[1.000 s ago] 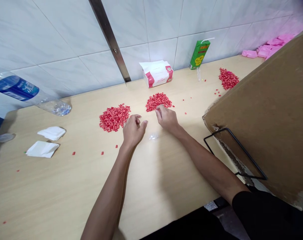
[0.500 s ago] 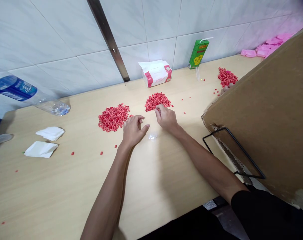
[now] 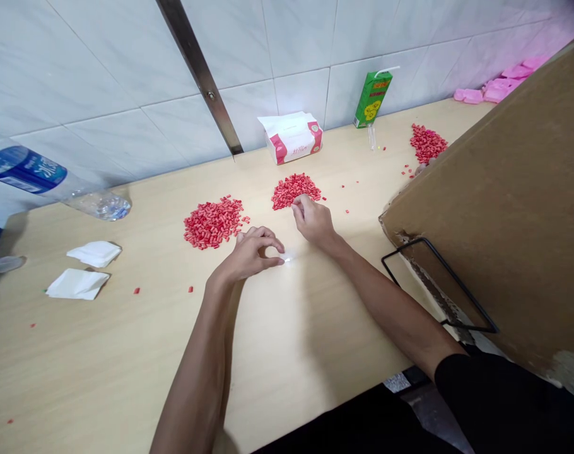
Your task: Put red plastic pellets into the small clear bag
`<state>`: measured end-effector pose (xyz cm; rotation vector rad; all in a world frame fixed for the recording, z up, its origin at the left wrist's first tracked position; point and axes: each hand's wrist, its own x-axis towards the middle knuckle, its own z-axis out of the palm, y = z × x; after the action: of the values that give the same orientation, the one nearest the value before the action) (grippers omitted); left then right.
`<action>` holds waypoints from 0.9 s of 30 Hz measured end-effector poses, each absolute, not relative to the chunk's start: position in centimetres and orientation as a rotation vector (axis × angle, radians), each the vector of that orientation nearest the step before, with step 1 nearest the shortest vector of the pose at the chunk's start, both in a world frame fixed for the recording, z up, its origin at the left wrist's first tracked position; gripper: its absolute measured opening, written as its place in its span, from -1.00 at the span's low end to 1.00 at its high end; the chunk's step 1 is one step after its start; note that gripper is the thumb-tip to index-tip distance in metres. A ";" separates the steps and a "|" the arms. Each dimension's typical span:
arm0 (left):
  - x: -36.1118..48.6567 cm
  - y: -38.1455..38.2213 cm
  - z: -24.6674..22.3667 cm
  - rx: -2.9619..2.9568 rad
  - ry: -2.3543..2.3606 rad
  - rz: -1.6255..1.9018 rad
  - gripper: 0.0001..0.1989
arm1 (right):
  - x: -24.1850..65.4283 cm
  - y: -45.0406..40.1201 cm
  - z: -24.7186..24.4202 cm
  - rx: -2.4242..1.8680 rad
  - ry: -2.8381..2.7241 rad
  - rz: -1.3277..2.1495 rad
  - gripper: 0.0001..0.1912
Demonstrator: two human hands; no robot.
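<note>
Three heaps of small red plastic pellets lie on a pale wooden table (image 3: 315, 328). My right hand (image 3: 313, 221) rests at the lower edge of the middle heap (image 3: 294, 190), its fingertips bunched against the pellets. Whether they pinch any pellets is hidden. My left hand (image 3: 249, 253) lies just right of the larger left heap (image 3: 214, 222), fingers curled and holding nothing visible. Its fingertips are close to a small clear scrap (image 3: 287, 260). The third heap (image 3: 427, 143) sits at the far right, where a few fingers of another person (image 3: 422, 168) show beside the carton.
A large brown cardboard panel (image 3: 495, 202) with a black wire frame (image 3: 438, 284) fills the right side. Along the tiled wall stand a tissue pack (image 3: 291, 137) and a green drink carton (image 3: 372, 99). A plastic water bottle (image 3: 45, 176) and white paper napkins (image 3: 77, 284) lie left.
My left hand has slid right and turned flatter, its fingertips now near the clear scrap. My right hand has barely moved. The view has shifted slightly.
</note>
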<state>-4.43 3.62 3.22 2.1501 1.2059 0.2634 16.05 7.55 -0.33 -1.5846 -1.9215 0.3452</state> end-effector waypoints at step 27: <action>-3.3 3.2 3.9 2.163 1.152 0.218 -0.94 | 16.2 7.7 -0.3 -1.594 -1.914 0.362 -0.78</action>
<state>-3.26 3.24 3.88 2.1630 1.1519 0.2176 16.20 7.66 -0.25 -1.5938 -1.9137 0.3617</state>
